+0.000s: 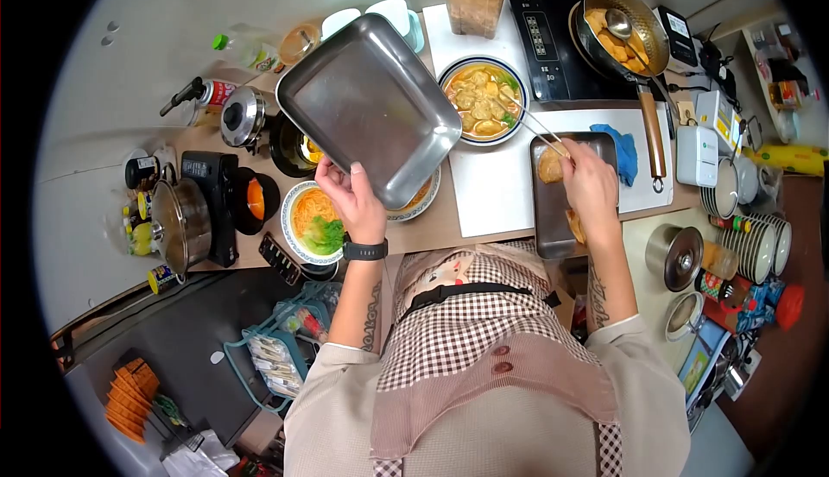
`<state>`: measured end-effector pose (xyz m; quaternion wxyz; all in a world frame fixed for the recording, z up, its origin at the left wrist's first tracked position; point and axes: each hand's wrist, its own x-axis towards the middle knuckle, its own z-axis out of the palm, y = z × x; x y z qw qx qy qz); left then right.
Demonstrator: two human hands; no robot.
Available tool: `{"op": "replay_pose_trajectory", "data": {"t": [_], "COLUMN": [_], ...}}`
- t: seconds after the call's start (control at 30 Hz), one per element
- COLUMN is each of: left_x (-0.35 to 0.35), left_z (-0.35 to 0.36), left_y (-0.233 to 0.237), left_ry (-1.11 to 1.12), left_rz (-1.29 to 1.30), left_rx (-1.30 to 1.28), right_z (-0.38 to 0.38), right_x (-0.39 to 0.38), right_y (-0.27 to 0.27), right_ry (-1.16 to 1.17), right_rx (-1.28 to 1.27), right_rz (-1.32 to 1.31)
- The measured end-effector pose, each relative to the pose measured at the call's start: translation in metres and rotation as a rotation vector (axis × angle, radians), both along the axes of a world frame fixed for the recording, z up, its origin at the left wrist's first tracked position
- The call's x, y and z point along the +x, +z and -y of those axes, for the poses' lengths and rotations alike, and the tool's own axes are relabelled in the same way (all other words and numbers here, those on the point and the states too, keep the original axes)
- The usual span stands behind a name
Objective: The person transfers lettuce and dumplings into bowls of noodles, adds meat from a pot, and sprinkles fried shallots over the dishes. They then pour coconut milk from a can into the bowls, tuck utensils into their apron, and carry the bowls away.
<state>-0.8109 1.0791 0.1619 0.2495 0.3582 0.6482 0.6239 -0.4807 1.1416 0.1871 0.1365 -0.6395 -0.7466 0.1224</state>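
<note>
My left hand (pixel 356 205) grips the lower edge of a metal tray (pixel 363 97), thumb on its inner face. The tray is tilted up with its bare inside showing, and it partly covers a patterned bowl (pixel 425 205). Between the fingers of my right hand (pixel 592 179) is a pair of chopsticks (pixel 539 129); they slant up-left and overlap the right side of a blue-rimmed soup bowl (pixel 482 101) with round dumpling-like pieces. Below that hand lies a dark tray (pixel 553 218) holding browned pieces of food (pixel 550 166).
Left of me stand a bowl of noodles with lettuce (pixel 315 222), a lidded pot (pixel 243 119) and a large pot (pixel 183 227). A pan with a ladle (pixel 626 32) sits on the induction cooker (pixel 553 41). A blue cloth (pixel 625 153) lies beside the dark tray.
</note>
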Motion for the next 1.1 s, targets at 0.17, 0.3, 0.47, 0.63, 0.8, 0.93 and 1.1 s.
{"op": "replay_pose_trajectory", "data": {"t": [0.17, 0.3, 0.47, 0.63, 0.8, 0.93, 1.1], "left_x": [-0.013, -0.004, 0.020, 0.070, 0.163, 0.240, 0.357], "left_z": [0.017, 0.021, 0.008, -0.003, -0.018, 0.005, 0.086], "left_y": [-0.015, -0.014, -0.033, -0.025, -0.035, -0.031, -0.043], "left_ry": [-0.019, -0.034, -0.286, -0.797, -1.278, -1.511, -1.669], "left_rz": [0.112, 0.248, 0.471, 0.400, 0.290, 0.270, 0.413], "left_rx": [-0.027, -0.078, -0.127, -0.198, -0.362, -0.293, -0.382], "right_z": [0.030, 0.055, 0.093, 0.203, 0.291, 0.341, 0.402], "right_x": [-0.001, 0.007, 0.047, 0.065, 0.087, 0.087, 0.119], "right_y": [-0.017, -0.006, -0.019, -0.003, -0.027, -0.060, -0.088], "right_ry": [0.007, -0.178, -0.479, -0.746, -1.107, -1.278, -1.369], "right_rx": [-0.050, -0.141, -0.291, -0.025, 0.203, 0.375, 0.670], "right_rz": [-0.004, -0.330, -1.028, -1.210, -1.326, -1.519, -1.725]}}
